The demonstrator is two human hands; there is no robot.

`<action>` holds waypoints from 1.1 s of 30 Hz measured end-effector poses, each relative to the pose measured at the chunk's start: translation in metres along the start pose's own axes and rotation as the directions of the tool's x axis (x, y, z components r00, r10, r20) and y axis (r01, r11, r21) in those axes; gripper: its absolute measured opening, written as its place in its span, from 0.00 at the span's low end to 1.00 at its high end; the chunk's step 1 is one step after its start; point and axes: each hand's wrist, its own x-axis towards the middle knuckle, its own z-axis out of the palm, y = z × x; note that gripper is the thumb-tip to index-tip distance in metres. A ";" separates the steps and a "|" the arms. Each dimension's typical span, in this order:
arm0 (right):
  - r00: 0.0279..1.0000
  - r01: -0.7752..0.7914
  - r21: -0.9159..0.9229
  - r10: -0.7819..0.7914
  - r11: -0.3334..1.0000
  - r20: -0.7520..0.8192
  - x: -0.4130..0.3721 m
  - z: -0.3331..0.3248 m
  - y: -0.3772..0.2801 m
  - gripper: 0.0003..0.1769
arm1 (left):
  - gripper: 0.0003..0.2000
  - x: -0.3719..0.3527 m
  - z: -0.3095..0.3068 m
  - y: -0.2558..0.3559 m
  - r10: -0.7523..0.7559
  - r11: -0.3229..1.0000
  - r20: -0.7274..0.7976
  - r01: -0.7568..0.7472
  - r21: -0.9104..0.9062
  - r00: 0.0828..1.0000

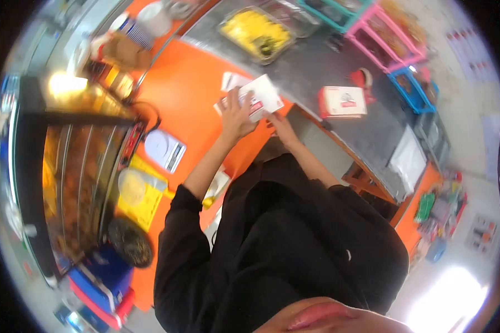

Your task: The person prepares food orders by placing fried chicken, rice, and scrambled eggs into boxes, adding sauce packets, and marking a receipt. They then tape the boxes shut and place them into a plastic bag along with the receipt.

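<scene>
Over the orange counter, white printed cardboard with a red mark is between my two hands. My left hand lies over its left part with the fingers bent onto it. At its lower right edge is my right hand, its fingers closed at the cardboard's edge. Another white piece shows just behind, at the upper left. To the right, a white box with a red side and a printed logo sits on the grey counter.
A tray of yellow food stands at the back of the grey counter. Pink baskets and a blue basket are at the right. A white scale and a lit glass display case are at the left.
</scene>
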 end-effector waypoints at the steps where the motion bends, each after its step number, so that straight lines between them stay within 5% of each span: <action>1: 0.998 0.027 0.024 -0.026 0.999 -0.060 0.000 -0.013 -0.003 0.25 | 0.39 0.010 0.000 0.017 0.064 0.998 -0.008 -0.064 -0.027 0.998; 3: 0.988 0.148 0.351 -0.156 0.925 -0.006 0.000 -0.045 -0.002 0.32 | 0.38 0.030 0.000 0.053 0.061 0.990 -0.006 -0.061 -0.128 0.998; 4: 0.984 0.177 0.370 -0.168 0.912 -0.056 -0.004 -0.067 -0.006 0.32 | 0.38 0.043 0.003 0.073 0.113 0.983 -0.001 -0.112 -0.146 0.994; 6: 0.889 0.456 0.318 -0.412 0.831 -0.197 -0.012 -0.103 -0.013 0.30 | 0.39 0.065 0.009 0.109 0.129 0.957 0.036 -0.115 -0.268 0.991; 7: 0.855 0.499 0.107 -0.469 0.860 -0.221 -0.015 -0.132 -0.014 0.25 | 0.41 0.078 0.016 0.129 0.174 0.932 0.040 -0.152 -0.329 0.984; 10: 0.866 0.496 0.198 -0.462 0.846 -0.194 -0.027 -0.210 -0.014 0.20 | 0.41 0.111 0.036 0.189 0.312 0.901 0.059 -0.275 -0.336 0.948; 12: 0.843 0.519 0.038 -0.503 0.854 -0.190 -0.019 -0.266 0.009 0.14 | 0.42 0.127 0.056 0.222 0.348 0.891 0.095 -0.298 -0.341 0.933; 14: 0.954 0.275 0.169 -0.246 0.947 -0.174 -0.024 -0.316 0.023 0.11 | 0.42 0.138 0.088 0.252 0.309 0.902 0.124 -0.249 -0.353 0.943; 16: 0.949 0.228 0.126 -0.191 0.965 -0.250 -0.047 -0.371 0.031 0.11 | 0.43 0.141 0.133 0.262 0.342 0.911 0.187 -0.276 -0.306 0.921; 18: 0.898 0.051 -0.159 -0.115 0.986 -0.424 -0.078 -0.434 0.045 0.12 | 0.45 0.143 0.158 0.276 0.354 0.931 0.276 -0.308 -0.197 0.894; 20: 0.707 -0.060 -0.532 -0.340 0.845 -0.620 -0.091 -0.514 0.105 0.11 | 0.44 0.143 0.172 0.273 0.364 0.931 0.307 -0.331 -0.154 0.879; 22: 0.359 -0.164 -0.737 -0.656 0.656 -0.664 -0.121 -0.589 0.138 0.12 | 0.43 0.145 0.180 0.280 0.371 0.928 0.323 -0.331 -0.174 0.871; 24: 0.254 -0.363 -0.701 -0.659 0.613 -0.708 -0.148 -0.645 0.151 0.11 | 0.40 0.152 0.171 0.296 0.220 0.973 0.414 -0.229 -0.028 0.884; 25: 0.259 -0.368 -0.693 -0.648 0.619 -0.716 -0.158 -0.680 0.179 0.11 | 0.40 0.152 0.174 0.297 0.223 0.972 0.426 -0.234 -0.027 0.877; 27: 0.547 -0.424 -0.660 -0.406 0.621 -0.732 -0.167 -0.737 0.243 0.08 | 0.35 0.156 0.186 0.298 0.169 0.985 0.370 -0.171 -0.029 0.913; 28: 0.551 -0.425 -0.654 -0.394 0.626 -0.735 -0.170 -0.740 0.234 0.08 | 0.35 0.156 0.191 0.297 0.170 0.985 0.382 -0.173 -0.025 0.909; 30: 0.781 -0.553 -0.702 -0.016 0.448 -0.625 -0.177 -0.749 0.204 0.08 | 0.30 0.158 0.201 0.298 0.141 0.985 0.278 -0.162 0.054 0.950; 31: 0.838 -0.412 -0.813 -0.179 0.412 -0.515 -0.173 -0.751 0.210 0.08 | 0.26 0.157 0.206 0.298 0.139 0.984 0.234 -0.161 0.076 0.962; 33: 0.875 -0.353 -0.871 -0.210 0.341 -0.436 -0.166 -0.755 0.206 0.08 | 0.25 0.160 0.209 0.303 0.100 0.984 0.251 -0.132 0.116 0.963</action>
